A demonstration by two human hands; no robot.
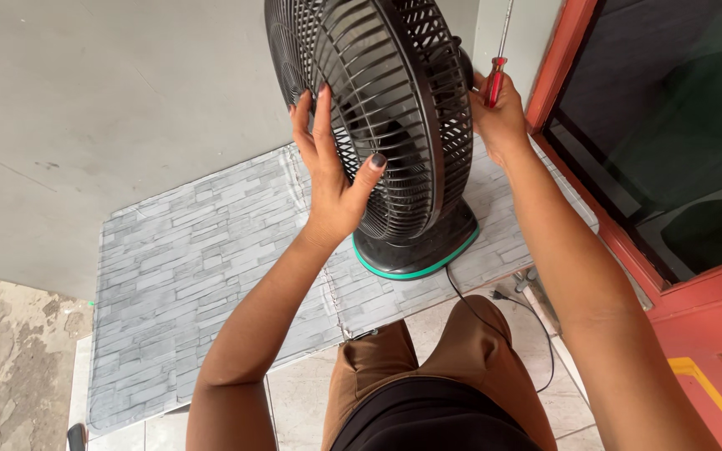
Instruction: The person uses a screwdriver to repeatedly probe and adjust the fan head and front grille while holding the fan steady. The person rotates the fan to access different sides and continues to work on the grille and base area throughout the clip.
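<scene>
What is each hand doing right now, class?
Left hand: open, flat against the black plastic fan's front grille.
Right hand: closed on the red-handled screwdriver, behind the fan.

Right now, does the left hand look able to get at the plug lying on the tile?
Probably not without letting go: the left hand is pressed flat on the fan's front grille, steadying it. The plug lies low on the right, past the fan base and cord.

No packages, labels, signs or screens show anywhere in this view, neither on the floor nor the walls
</scene>
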